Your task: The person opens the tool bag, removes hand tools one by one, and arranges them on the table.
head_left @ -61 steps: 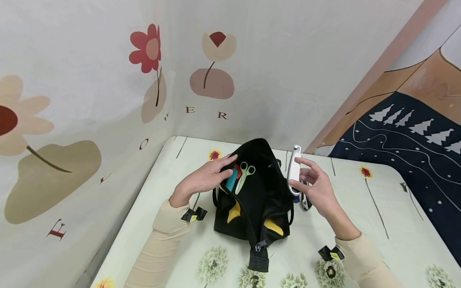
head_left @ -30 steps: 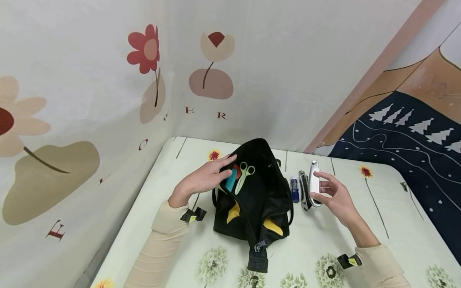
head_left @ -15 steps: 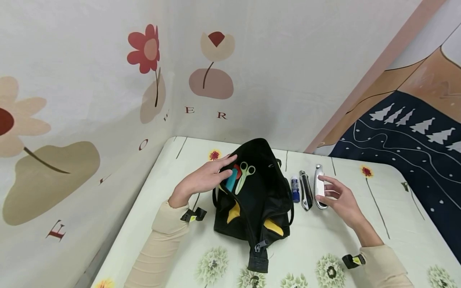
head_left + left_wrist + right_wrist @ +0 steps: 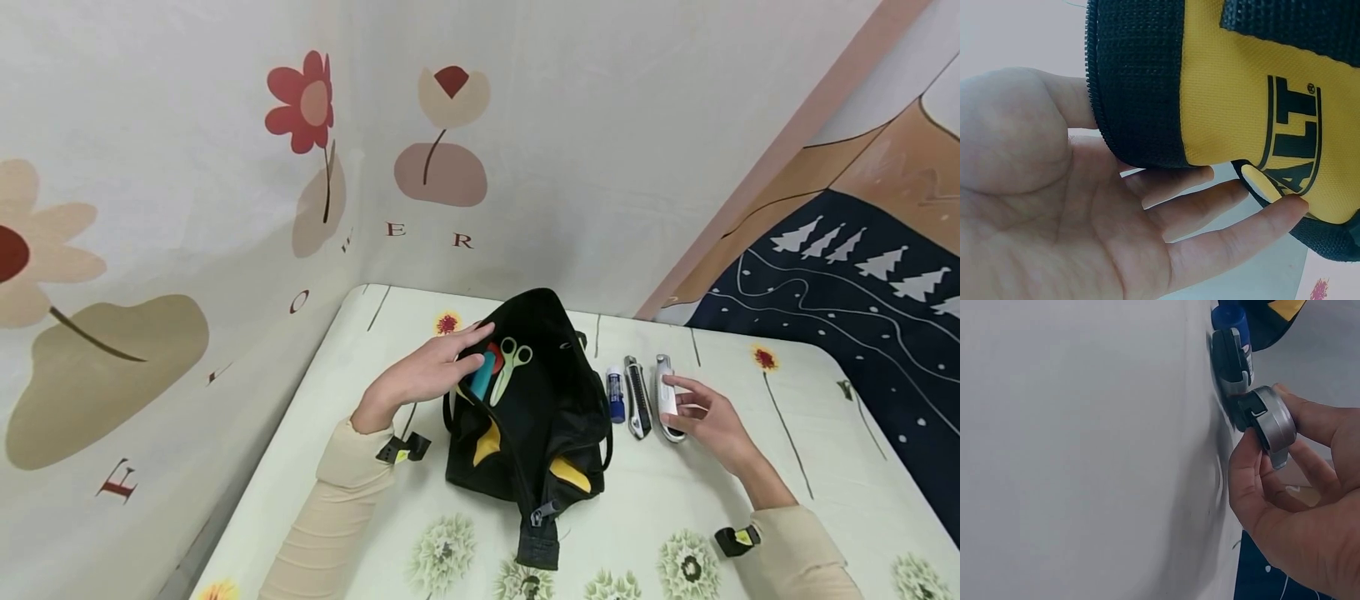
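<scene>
My left hand (image 4: 423, 371) lies at the left rim of a black-and-yellow zip tool bag (image 4: 517, 454), fingers fairly straight; in the left wrist view the fingers (image 4: 1235, 240) reach along its yellow side. Light-green scissors (image 4: 506, 371), a teal item (image 4: 482, 377) and a red item (image 4: 496, 354) show inside the mouth. My right hand (image 4: 708, 425) pinches a silver-white utility knife (image 4: 666, 396) between thumb and fingers, close over the table right of the bag. In the right wrist view its curved metal end (image 4: 1275, 422) faces the camera.
Left of the held knife, a black-and-silver utility knife (image 4: 638, 398) and a blue glue stick (image 4: 615, 396) lie side by side next to the bag. The table (image 4: 750, 450) has a pale floral cloth. Printed fabric walls (image 4: 585, 167) rise behind and at the left.
My right hand has carried the silver-white knife from the bag's right edge rightward and down, beside the other knife; the glue stick has come into view. The left hand has stayed put.
</scene>
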The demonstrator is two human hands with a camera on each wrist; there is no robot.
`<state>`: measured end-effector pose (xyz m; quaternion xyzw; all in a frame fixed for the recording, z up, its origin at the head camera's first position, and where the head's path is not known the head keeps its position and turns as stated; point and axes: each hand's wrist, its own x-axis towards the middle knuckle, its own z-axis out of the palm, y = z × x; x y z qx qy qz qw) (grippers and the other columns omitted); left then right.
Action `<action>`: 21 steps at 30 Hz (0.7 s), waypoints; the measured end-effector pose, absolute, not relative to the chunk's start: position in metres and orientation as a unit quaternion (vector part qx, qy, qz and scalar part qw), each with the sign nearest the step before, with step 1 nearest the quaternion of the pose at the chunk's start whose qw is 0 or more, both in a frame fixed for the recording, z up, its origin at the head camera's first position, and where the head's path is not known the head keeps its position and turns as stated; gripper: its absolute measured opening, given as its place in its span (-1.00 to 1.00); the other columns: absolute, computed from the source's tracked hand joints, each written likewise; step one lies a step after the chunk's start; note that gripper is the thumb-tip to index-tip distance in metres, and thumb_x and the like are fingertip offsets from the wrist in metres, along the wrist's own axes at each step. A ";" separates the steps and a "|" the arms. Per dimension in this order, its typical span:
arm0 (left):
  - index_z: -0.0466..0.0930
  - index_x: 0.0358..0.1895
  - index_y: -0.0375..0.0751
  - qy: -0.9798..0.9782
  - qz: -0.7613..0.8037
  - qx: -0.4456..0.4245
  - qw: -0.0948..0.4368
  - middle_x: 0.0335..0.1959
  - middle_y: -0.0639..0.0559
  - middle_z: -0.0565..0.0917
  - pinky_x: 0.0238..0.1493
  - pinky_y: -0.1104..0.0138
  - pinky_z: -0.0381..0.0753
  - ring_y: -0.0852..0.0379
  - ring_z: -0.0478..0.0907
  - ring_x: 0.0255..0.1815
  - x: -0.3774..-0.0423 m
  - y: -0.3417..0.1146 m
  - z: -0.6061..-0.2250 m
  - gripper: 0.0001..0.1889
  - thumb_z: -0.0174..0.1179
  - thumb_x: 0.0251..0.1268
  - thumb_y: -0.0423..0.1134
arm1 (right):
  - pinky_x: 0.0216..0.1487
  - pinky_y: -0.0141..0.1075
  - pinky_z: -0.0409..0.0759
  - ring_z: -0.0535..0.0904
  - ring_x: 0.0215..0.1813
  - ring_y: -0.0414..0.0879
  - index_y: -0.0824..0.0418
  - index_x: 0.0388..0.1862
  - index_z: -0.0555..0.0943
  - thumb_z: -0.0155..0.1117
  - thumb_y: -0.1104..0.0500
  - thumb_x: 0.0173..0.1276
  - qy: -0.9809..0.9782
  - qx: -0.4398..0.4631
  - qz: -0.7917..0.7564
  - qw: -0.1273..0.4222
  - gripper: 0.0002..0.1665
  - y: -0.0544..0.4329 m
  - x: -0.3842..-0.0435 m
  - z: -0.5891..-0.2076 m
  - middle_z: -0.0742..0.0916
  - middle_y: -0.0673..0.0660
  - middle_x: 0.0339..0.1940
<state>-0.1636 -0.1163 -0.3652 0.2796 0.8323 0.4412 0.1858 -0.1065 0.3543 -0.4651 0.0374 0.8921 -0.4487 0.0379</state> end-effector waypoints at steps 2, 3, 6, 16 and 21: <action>0.07 0.82 -0.24 0.832 0.441 0.281 0.186 0.85 -0.18 0.00 0.77 -0.12 0.01 -0.18 -0.09 0.86 -0.164 -0.116 -0.365 -0.34 -0.07 0.81 -0.20 | -0.11 -0.43 0.63 0.58 -0.03 -0.10 0.39 0.67 0.42 0.51 0.41 0.46 0.894 0.040 -0.444 0.041 -0.16 0.354 -0.107 -0.466 0.64 0.42 0.20; 0.07 0.82 -0.25 0.833 0.440 0.281 0.185 0.85 -0.18 0.00 0.77 -0.12 0.01 -0.18 -0.09 0.86 -0.164 -0.117 -0.365 -0.34 -0.07 0.81 -0.20 | -0.12 -0.42 0.62 0.57 -0.04 -0.09 0.40 0.66 0.43 0.52 0.40 0.46 0.896 0.040 -0.440 0.042 -0.16 0.354 -0.108 -0.467 0.64 0.41 0.18; 0.07 0.82 -0.24 0.833 0.440 0.280 0.185 0.85 -0.18 0.00 0.77 -0.12 0.01 -0.19 -0.09 0.86 -0.164 -0.117 -0.366 -0.34 -0.07 0.81 -0.20 | -0.15 -0.41 0.61 0.56 -0.07 -0.08 0.40 0.65 0.44 0.54 0.40 0.45 0.899 0.042 -0.433 0.045 -0.16 0.355 -0.110 -0.469 0.66 0.36 0.12; 0.08 0.82 -0.25 0.833 0.441 0.281 0.182 0.85 -0.20 0.01 0.77 -0.13 0.02 -0.20 -0.08 0.85 -0.164 -0.116 -0.365 -0.34 -0.06 0.81 -0.21 | -0.21 -0.39 0.60 0.55 -0.10 -0.07 0.42 0.60 0.50 0.53 0.40 0.45 0.903 0.051 -0.424 0.055 -0.22 0.355 -0.112 -0.471 0.70 0.35 0.07; 0.07 0.82 -0.25 0.832 0.441 0.281 0.183 0.85 -0.19 0.00 0.77 -0.12 0.02 -0.19 -0.07 0.85 -0.164 -0.117 -0.365 -0.34 -0.06 0.81 -0.21 | -0.21 -0.39 0.61 0.55 -0.12 -0.11 0.43 0.58 0.51 0.54 0.39 0.45 0.901 0.056 -0.425 0.058 -0.24 0.354 -0.113 -0.471 0.71 0.32 0.06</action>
